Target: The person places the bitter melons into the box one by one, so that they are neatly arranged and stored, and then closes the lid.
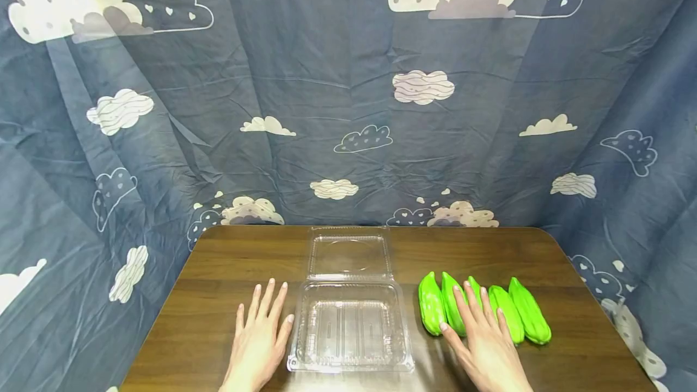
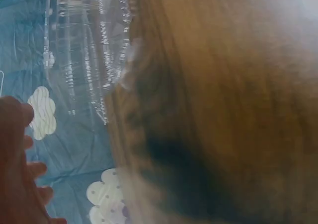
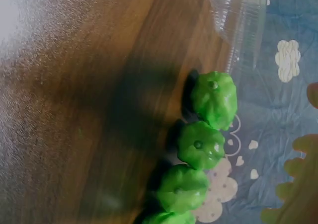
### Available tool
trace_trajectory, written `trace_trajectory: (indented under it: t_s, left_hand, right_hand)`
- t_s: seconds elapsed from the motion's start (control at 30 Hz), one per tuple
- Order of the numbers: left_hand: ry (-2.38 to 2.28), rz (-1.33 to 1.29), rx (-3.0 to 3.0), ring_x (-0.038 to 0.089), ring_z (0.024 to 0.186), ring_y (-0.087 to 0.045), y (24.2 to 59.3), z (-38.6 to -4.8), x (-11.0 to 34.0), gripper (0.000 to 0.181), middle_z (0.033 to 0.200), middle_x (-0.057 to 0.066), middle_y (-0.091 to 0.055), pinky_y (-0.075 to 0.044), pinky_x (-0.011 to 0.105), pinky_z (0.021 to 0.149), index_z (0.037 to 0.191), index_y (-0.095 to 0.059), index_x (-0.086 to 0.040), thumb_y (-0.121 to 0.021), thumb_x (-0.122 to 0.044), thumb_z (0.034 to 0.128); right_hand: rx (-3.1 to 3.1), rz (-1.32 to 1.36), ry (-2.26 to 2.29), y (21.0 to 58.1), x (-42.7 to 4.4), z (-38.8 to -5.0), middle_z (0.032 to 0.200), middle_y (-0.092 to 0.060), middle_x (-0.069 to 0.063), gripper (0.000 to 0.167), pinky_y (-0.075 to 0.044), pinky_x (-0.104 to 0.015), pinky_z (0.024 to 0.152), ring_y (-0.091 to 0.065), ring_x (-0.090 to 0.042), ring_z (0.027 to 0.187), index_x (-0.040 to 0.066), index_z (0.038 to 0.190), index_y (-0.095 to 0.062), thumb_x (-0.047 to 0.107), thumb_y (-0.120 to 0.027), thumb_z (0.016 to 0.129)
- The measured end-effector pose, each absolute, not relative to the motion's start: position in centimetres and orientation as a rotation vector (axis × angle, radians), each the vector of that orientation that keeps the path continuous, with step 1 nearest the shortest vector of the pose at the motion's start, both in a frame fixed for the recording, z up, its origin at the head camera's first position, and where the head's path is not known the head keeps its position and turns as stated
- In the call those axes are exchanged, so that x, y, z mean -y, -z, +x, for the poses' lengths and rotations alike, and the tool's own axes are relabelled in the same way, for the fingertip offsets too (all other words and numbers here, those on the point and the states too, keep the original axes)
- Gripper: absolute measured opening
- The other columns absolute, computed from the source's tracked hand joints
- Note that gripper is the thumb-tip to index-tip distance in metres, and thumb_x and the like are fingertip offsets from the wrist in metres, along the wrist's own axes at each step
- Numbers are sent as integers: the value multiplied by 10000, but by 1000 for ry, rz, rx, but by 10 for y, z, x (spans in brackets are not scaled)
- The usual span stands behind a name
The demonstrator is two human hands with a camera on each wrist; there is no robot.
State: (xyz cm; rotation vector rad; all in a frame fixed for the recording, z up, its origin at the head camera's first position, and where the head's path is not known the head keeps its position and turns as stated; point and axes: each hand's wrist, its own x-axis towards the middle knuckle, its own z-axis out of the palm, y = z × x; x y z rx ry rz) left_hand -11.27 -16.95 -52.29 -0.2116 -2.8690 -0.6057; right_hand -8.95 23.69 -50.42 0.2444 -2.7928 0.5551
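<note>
An unlidded clear plastic clamshell box lies on the wooden table, its hinged lid folded back toward the far edge. Just left of the box is my left hand, palm down with fingers spread and holding nothing. Several bright green, ridged, pointed vegetables that look like bitter melons lie side by side in a row at the right. My right hand is spread over the near part of that row and partly hides the middle ones. In the right wrist view, the bitter melons show their blunt, lobed ends, apart from the fingers.
The brown table has rounded far corners. A blue-grey cloth with cloud prints hangs behind it and at both sides. Dark hand shadows fall on the tabletop in both wrist views.
</note>
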Motion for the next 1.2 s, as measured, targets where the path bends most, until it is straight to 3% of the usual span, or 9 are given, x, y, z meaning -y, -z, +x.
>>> trace_trajectory:
  t_s: [0.23, 0.47, 0.63, 0.77, 0.93, 1.07, 1.2]
  left_hand:
    - [791, -259, 2802, 323, 1465, -174, 535, -109, 168, 587, 1607, 66, -236, -169, 641, 1088, 1540, -333, -232, -542, -368, 1008]
    - [1179, -283, 2658, 405, 1384, -322, 544, -110, 165, 531, 1552, 144, -322, -309, 649, 1020, 1492, -412, -148, -584, -260, 1002]
    - [1409, -242, 2568, 395, 1343, -393, 550, -111, 162, 466, 1481, 174, -413, -354, 622, 1006, 1440, -486, -121, -598, -192, 994]
    - [1512, -180, 2529, 335, 1314, -440, 555, -112, 160, 417, 1430, 134, -476, -429, 534, 979, 1396, -533, -129, -604, -175, 988]
    - [1669, -118, 2497, 272, 1211, -531, 559, -113, 155, 396, 1368, 49, -541, -494, 394, 903, 1353, -569, -148, -627, -114, 963]
    - [1785, -73, 2489, 282, 1175, -553, 560, -114, 153, 395, 1352, 60, -557, -491, 338, 877, 1345, -568, -131, -626, -109, 955]
    - [1899, -50, 2446, 306, 1164, -545, 561, -114, 152, 409, 1336, 109, -567, -489, 319, 853, 1343, -565, -122, -634, -96, 941]
  right_hand:
    - [2740, 269, -594, 510, -232, -91, 1619, -188, -89, 706, -5, -583, 1135, -103, -332, 1477, 197, 1575, -229, 387, -570, 986]
    - [2675, 286, -647, 521, -225, -95, 1574, -297, -147, 698, -71, -551, 1145, -164, -304, 1470, 158, 1564, -263, 326, -601, 977]
    - [2603, 292, -729, 528, -218, -96, 1531, -356, -196, 652, -151, -589, 1116, -246, -364, 1434, 75, 1516, -360, 263, -637, 956]
    - [2550, 272, -808, 532, -212, -96, 1506, -383, -223, 620, -197, -607, 1092, -319, -439, 1376, 41, 1477, -415, 197, -667, 933]
    - [2472, 258, -868, 538, -209, -98, 1466, -423, -247, 604, -157, -404, 1155, -377, -472, 1318, 3, 1447, -442, 109, -682, 903]
    - [2435, 226, -921, 539, -207, -99, 1447, -451, -236, 565, -116, -209, 1129, -402, -445, 1303, -5, 1424, -470, 78, -675, 904]
    - [2435, 159, -988, 540, -207, -101, 1429, -477, -216, 533, -117, -120, 1074, -424, -407, 1292, 30, 1420, -488, 79, -664, 919]
